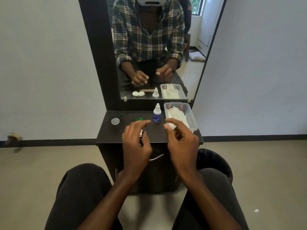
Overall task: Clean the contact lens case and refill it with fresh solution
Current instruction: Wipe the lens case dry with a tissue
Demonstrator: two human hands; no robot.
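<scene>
A seated person's left hand (135,143) and right hand (180,140) hover loosely curled and empty-looking over a dark vanity (108,135). The lens case (141,133), mostly hidden under the left hand, appears uncapped in the mirror (166,47): a clear cap (115,121) lies at ten o'clock, a green cap (140,120) at twelve. The bottle (157,113) stands capped, so refilling seemingly remains. A tissue box (191,113) sits at two o'clock; white walls, grey floor.
</scene>
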